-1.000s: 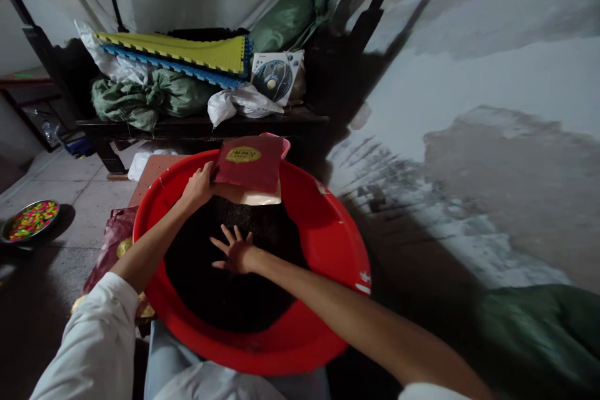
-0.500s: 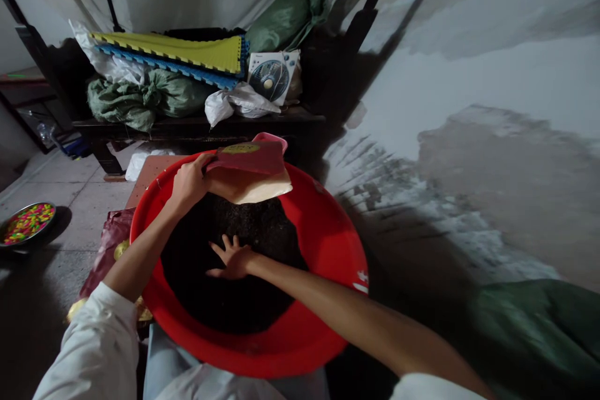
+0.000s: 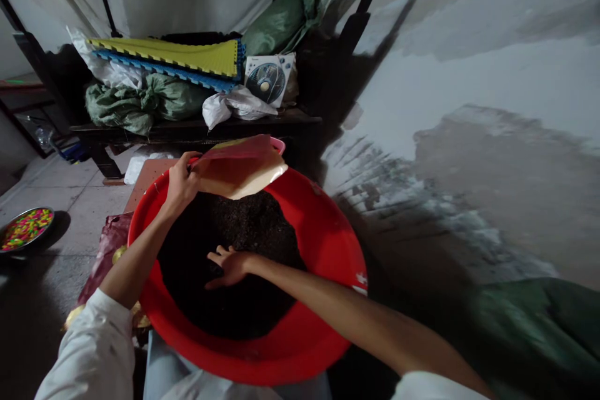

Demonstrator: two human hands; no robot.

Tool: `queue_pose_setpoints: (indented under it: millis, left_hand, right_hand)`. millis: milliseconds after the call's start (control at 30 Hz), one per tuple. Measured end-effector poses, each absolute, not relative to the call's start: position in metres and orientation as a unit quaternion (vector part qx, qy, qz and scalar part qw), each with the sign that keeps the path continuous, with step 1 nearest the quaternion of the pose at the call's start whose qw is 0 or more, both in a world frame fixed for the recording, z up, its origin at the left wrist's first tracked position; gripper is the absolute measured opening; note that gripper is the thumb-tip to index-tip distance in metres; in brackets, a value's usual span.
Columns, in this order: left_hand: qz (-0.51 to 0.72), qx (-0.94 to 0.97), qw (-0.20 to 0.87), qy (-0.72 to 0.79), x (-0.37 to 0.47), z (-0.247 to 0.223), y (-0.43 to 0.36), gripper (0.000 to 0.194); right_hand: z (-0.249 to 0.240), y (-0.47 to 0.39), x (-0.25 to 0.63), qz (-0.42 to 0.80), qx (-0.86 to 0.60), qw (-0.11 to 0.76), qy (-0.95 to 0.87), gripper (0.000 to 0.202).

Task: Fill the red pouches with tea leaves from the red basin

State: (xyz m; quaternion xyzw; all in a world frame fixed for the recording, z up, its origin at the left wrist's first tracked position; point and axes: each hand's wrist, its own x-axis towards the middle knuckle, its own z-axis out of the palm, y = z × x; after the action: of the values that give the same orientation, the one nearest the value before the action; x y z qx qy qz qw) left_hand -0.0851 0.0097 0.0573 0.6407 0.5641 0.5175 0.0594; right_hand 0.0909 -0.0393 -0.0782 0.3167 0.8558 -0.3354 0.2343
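A wide red plastic basin (image 3: 328,231) stands before me, holding a heap of dark, loose, crumbly material (image 3: 262,222). At its far left rim, my left hand (image 3: 182,184) is closed on one end of a dark red and cream bag (image 3: 237,178). The bag lies tilted on its side above the heap, its mouth gaping toward the right. Down in the basin, my right hand (image 3: 230,267) touches the dark material, thumb and fingers apart and slightly curled. Some of that material shows between thumb and fingers.
A pink rim (image 3: 279,145) shows behind the bag. Left of the basin lie dark red bags (image 3: 110,250); a metal bowl of colourful pieces (image 3: 28,228) sits farther left. Behind, a dark wooden bench (image 3: 182,131) carries sacks, yellow and blue foam mats (image 3: 187,56) and a box fan (image 3: 269,80).
The bag in my left hand has moved slightly left and tipped so more of its inside shows. My right hand's fingers, spread flat before, have curled and turned sideways in the material.
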Motion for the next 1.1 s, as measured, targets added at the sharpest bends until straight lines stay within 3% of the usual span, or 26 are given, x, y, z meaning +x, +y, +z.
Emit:
queue_pose_setpoints:
  millis: [100,300,467,567,733,933,1100]
  left_hand:
    - [0.541,0.621,0.086,0.56,-0.082,0.051,0.013,0.037]
    - [0.582,0.612,0.081,0.529,-0.071,0.051,0.004,0.036]
    - [0.549,0.638,0.06,0.537,-0.071,0.052,0.0,0.038]
    - [0.508,0.7,0.054,0.499,-0.072,0.052,-0.002,0.047]
    - [0.326,0.796,0.044,0.508,-0.064,0.058,-0.013,0.066]
    - [0.025,0.838,0.018,0.544,-0.064,0.054,-0.014,0.062]
    - [-0.169,0.826,0.131,0.522,-0.075,0.029,-0.004,0.063]
  right_hand:
    - [-0.08,-0.033,0.09,-0.329,0.311,0.24,0.859,0.136]
    - [-0.085,-0.031,0.09,-0.394,0.254,0.216,0.856,0.117]
    - [-0.089,-0.044,0.09,-0.381,0.279,0.197,0.859,0.126]
    - [-0.091,-0.05,0.088,-0.39,0.289,0.164,0.859,0.116]
    - [-0.09,-0.055,0.079,-0.431,0.223,0.075,0.871,0.068]
    - [-0.07,-0.064,0.074,-0.309,0.17,0.123,0.928,0.077]
    - [-0.05,-0.068,0.081,-0.254,0.127,0.13,0.95,0.069]
